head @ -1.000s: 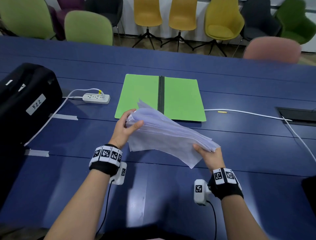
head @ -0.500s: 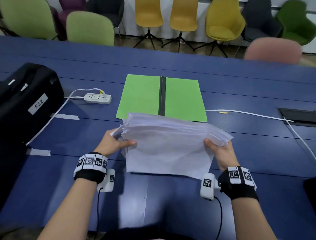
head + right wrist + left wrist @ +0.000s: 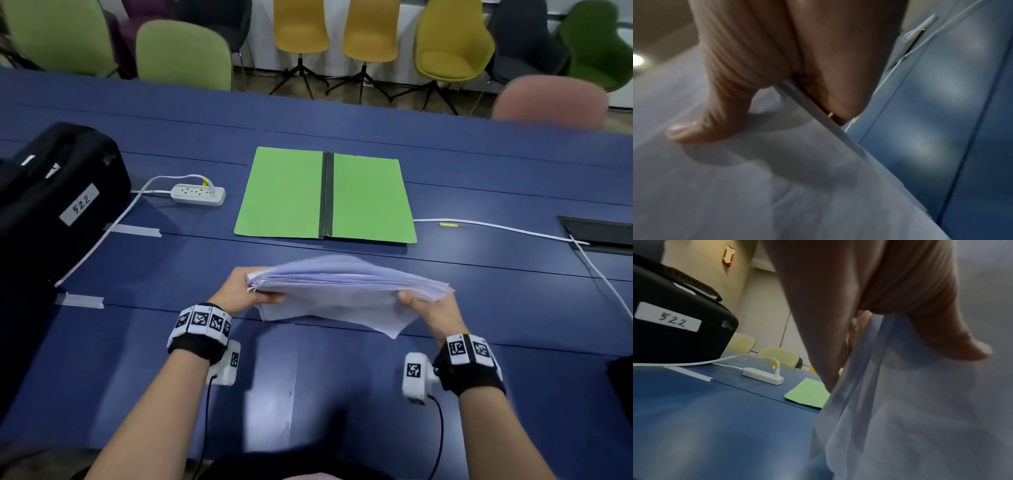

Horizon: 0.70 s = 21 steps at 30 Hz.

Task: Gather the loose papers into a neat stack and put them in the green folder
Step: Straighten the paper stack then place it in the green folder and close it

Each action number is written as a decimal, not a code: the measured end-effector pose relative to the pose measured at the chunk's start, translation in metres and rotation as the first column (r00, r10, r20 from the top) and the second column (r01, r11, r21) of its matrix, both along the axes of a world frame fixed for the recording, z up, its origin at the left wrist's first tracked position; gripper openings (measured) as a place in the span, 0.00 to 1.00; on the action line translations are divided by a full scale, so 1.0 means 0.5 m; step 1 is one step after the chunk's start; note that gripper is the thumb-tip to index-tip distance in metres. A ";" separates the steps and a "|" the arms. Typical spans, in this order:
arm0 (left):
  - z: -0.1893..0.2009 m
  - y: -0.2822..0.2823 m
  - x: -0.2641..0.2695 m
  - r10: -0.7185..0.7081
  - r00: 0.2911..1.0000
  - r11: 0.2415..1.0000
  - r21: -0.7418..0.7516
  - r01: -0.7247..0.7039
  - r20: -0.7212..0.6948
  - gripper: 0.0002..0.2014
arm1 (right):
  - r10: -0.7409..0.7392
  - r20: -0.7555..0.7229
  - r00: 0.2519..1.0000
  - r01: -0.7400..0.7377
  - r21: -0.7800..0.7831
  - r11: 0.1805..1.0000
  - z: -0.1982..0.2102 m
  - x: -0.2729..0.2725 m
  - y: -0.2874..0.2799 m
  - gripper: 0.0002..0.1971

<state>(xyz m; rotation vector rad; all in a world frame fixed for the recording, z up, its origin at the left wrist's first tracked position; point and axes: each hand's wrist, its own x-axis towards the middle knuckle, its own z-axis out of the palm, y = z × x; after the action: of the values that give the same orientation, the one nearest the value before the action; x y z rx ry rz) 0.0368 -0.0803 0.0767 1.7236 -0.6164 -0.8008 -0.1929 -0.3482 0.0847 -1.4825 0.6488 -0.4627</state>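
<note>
We hold the thick stack of white loose papers (image 3: 346, 284) off the dark blue table (image 3: 513, 308), one hand at each short end, so its long axis runs left to right in front of us. Our left hand (image 3: 245, 291) pinches the left end, thumb on the near face and fingers behind the sheets; the left wrist view shows the thumb (image 3: 945, 337) pressed onto the paper. Our right hand (image 3: 433, 313) pinches the right end the same way, and the right wrist view shows its thumb (image 3: 701, 128) lying on the top sheet with the fingers under the edge. The edges are not yet flush: at the left end the sheets fan out slightly, and one sheet hangs lower on the near side. The open green card folder with a dark spine strip (image 3: 284, 192) lies flat on the table straight beyond the stack, well apart from it, its spine running near to far. So the stack's long axis lies across the spine, and the stack sits almost centred on it, with neither hand clearly nearer. We judge that the papers need a quarter turn to fit one green half, and probably a tap on the table first to square the edges. A white power strip (image 3: 198, 195) sits left of the folder, clear of the path.
</note>
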 end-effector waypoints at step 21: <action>0.021 -0.084 -0.056 0.372 0.917 0.915 -0.106 -0.388 -0.142 0.11 | -0.262 0.027 0.965 0.262 -0.013 0.965 -0.009 0.029 0.027 0.17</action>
<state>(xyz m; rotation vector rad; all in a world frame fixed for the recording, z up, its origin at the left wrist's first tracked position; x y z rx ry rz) 0.0088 -0.1222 0.0871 1.5923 -0.2317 -0.5662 -0.1786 -0.3348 0.0803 -1.4091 0.8276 -0.6912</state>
